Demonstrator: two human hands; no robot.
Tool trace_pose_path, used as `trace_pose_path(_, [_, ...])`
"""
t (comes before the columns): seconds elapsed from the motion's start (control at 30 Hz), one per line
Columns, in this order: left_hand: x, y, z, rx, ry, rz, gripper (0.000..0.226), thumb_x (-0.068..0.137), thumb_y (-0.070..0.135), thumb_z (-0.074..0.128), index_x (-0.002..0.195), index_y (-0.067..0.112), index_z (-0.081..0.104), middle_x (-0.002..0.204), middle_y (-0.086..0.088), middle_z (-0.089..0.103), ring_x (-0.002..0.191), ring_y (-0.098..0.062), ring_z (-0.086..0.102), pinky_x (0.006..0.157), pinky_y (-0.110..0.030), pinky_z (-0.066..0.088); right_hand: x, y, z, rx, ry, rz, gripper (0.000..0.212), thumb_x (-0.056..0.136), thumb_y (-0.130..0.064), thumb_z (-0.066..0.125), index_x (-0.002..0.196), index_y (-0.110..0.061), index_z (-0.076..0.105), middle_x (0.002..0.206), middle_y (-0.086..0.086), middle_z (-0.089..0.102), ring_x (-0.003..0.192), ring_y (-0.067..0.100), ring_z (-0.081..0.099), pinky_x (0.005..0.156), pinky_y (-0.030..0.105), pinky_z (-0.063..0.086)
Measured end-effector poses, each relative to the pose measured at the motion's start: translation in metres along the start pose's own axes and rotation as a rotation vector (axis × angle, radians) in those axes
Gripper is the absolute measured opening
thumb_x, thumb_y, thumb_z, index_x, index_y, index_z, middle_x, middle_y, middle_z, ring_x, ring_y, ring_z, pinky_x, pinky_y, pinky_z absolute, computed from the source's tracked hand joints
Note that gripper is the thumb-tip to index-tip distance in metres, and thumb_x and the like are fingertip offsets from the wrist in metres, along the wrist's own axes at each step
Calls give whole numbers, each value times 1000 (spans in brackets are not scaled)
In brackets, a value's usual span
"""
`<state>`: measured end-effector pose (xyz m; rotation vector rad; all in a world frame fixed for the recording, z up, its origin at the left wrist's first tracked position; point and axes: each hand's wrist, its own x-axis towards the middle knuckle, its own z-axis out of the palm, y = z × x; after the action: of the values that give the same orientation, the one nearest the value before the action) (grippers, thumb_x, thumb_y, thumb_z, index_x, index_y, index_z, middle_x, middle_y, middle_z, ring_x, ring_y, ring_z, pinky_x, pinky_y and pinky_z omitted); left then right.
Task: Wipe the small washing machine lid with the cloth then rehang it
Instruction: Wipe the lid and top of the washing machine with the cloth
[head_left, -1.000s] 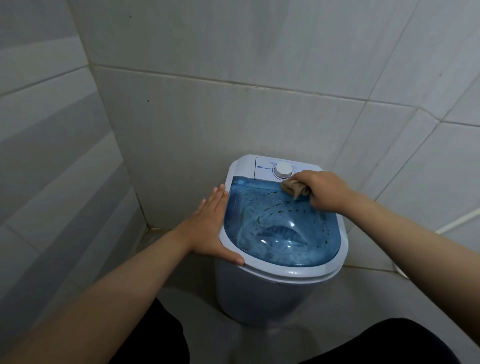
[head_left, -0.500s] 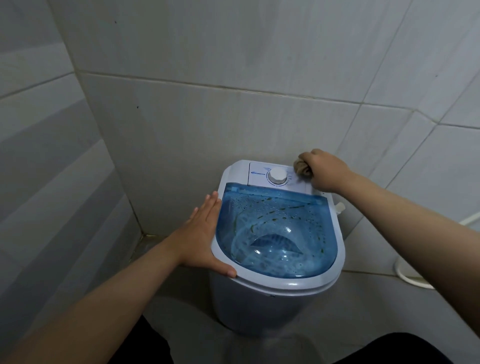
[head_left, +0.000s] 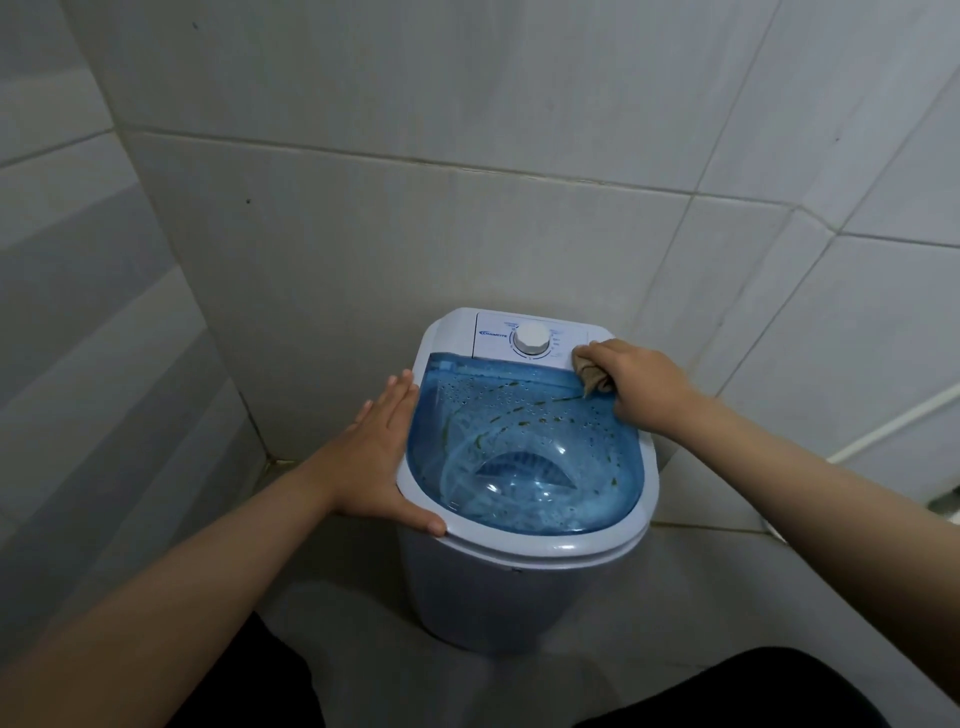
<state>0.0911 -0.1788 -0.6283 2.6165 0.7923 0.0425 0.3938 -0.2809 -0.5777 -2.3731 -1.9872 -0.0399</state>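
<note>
Currently, step in hand: wiping, by my reading; the rehanging has not begun, and no hook or rail for it is in view.
Right hand (head_left: 641, 387): fingers curled shut round a bunched tan cloth (head_left: 591, 373), pressing it down at the far right corner of the lid.
Cloth position: straddling the seam between the blue lid (head_left: 524, 447) and the white control panel (head_left: 493, 338), just beside the dial (head_left: 531, 340).
Left hand (head_left: 382, 457): fingers flat and spread, holding nothing, palm against the left rim of the washing machine (head_left: 488, 592), thumb hooked over the near edge, steadying it.
Lid state: closed, with greenish flecks and droplets across the translucent blue surface.
Machine position: on the floor in a tiled corner.
Next move calls for: drawing the cloth toward the near edge across the speckled middle, with the left hand bracing so the light tub does not shift.
Change from half a second ago: the right hand has come down from behind the dial at the panel's back edge to the lid's corner; the left hand has stayed put.
</note>
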Motion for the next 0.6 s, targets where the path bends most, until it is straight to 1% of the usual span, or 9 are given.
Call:
trace_pose_path(0.13, [-1,1,0,-8,0,1,154,36,91,58,146,21,-24,154,1,-31,140,-14,-30,113,-36,-13,-21,-7,7,10,-5,37,70,69,2,55,134,-20,44,132,6,54,114,32,56,81,35,49])
trace_pose_path(0.2, [-1,1,0,-11,6,0,154,37,90,59,146,20,-24,154,1,-31,140,-13,-30,113,-36,-12,-31,-12,8,22,-2,61,69,70,1,55,134,-20,44,134,6,54,116,33,56,83,37,49])
trace_pose_path(0.3, [-2,1,-1,-9,-10,-6,153,38,90,59,146,20,-25,154,0,-32,140,-15,-30,114,-38,-11,-47,-23,8,22,9,78,68,71,1,54,135,-19,43,136,4,52,113,32,56,85,37,48])
trace_pose_path(0.33, [-2,1,-1,-11,-11,-6,153,39,90,60,146,21,-25,154,0,-32,140,-15,-30,115,-40,-11,-53,-27,8,20,5,84,66,72,1,53,134,-19,44,137,4,51,112,33,56,84,38,48])
trace_pose_path(0.4, [-1,2,0,-12,-11,-3,152,39,89,61,146,22,-24,154,0,-31,141,-16,-29,117,-43,-9,-66,-34,8,14,-6,113,64,73,0,53,133,-19,43,135,5,51,108,35,57,78,38,50])
trace_pose_path(0.47, [-2,1,0,-10,-17,8,152,39,90,60,147,22,-23,155,0,-30,141,-16,-28,117,-44,-8,-80,-44,9,0,-4,139,63,73,-2,53,133,-20,42,134,4,51,104,36,59,75,39,51])
trace_pose_path(0.6, [0,0,0,4,-28,2,155,36,93,56,146,19,-24,155,-1,-31,141,-17,-28,115,-42,-9,-104,-65,8,-12,3,171,59,77,-4,51,134,-17,40,135,4,50,108,33,57,78,38,51])
